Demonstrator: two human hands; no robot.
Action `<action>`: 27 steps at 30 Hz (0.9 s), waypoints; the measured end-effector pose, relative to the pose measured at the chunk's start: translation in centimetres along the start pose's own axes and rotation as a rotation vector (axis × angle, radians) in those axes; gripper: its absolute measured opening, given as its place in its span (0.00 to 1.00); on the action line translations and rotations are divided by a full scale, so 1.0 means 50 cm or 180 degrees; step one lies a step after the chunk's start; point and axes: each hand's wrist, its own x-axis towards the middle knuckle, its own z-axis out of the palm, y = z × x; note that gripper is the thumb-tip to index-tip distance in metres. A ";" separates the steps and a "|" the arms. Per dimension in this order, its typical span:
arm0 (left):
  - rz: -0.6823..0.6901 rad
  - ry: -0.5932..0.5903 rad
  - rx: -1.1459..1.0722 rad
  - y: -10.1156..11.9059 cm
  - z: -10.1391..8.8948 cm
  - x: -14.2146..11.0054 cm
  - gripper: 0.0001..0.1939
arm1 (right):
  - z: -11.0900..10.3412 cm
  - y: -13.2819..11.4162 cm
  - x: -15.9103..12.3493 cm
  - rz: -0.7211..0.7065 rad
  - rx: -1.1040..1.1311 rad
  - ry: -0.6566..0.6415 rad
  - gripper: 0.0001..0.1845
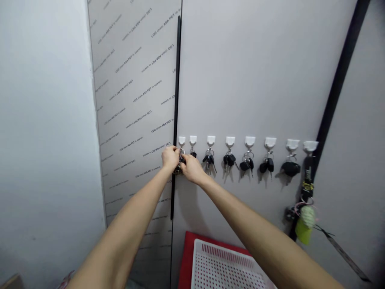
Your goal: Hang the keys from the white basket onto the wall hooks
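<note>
The key bunch [182, 159] is between my left hand [170, 157] and right hand [193, 168], just below the leftmost white hook [182, 140]. Both grip it, fingers narrowed. Other keys [231, 159] hang right of my hands; a white basket [197, 253] lies below them, over a red surface [186, 251].

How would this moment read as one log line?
left hand: at leftmost key bunch | right hand: at same bunch | white hooks: in a row | white basket: below
</note>
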 end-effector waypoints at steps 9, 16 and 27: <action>-0.0037 0.0204 -0.0430 -0.042 -0.019 -0.082 0.11 | -0.024 0.057 -0.131 -0.0055 0.0761 -0.0010 0.18; -0.0862 -0.1635 -0.1534 -0.068 0.070 -0.291 0.21 | 0.052 0.188 -0.312 0.1293 0.1741 -0.1214 0.17; 0.0282 -0.2367 -0.3686 0.201 -0.005 -0.276 0.42 | -0.213 0.108 -0.279 0.0351 0.2512 0.1250 0.37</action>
